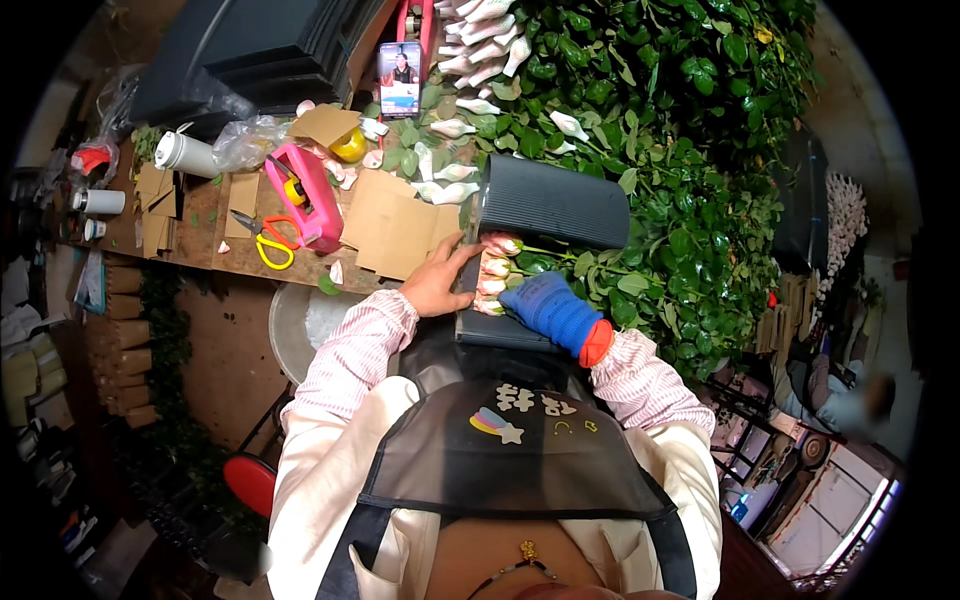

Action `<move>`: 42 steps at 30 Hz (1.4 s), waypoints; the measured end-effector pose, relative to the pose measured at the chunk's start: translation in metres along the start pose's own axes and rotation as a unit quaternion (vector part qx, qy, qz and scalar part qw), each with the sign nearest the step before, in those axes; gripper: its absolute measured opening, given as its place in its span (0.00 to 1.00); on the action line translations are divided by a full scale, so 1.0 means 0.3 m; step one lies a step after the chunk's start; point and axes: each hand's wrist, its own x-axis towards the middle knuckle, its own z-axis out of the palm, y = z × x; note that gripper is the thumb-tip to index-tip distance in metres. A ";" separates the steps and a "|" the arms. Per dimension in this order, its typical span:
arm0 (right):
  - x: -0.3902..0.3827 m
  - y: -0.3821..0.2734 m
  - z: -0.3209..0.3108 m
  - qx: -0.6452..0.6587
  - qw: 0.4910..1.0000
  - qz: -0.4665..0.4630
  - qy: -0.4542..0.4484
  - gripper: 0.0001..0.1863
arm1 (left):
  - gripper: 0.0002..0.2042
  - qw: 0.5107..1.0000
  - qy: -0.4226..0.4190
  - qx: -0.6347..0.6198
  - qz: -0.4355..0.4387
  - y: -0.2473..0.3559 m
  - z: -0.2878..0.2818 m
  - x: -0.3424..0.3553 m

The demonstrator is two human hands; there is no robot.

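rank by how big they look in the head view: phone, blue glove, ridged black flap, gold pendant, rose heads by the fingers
1. Ridged black flap
2. Blue glove
3. Phone and rose heads, too alike to rank
4. Gold pendant

The bare left hand, fingers spread, lay at the left side of a row of pink roses on a dark ribbed sheet; the blue-gloved right hand was at their right. Scissors lay beside a pink tape dispenser on the counter.
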 end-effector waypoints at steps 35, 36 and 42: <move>0.029 0.088 0.042 0.143 0.968 0.139 0.150 0.14 | 0.35 0.990 0.130 -0.043 -0.031 0.033 0.140 0.015; 0.031 0.084 0.031 0.143 0.969 0.138 0.150 0.14 | 0.35 0.990 0.131 -0.046 -0.032 0.028 0.142 0.016; 0.054 0.072 0.059 0.079 0.981 0.114 0.138 0.13 | 0.32 0.988 0.143 -0.040 -0.039 0.024 0.159 0.031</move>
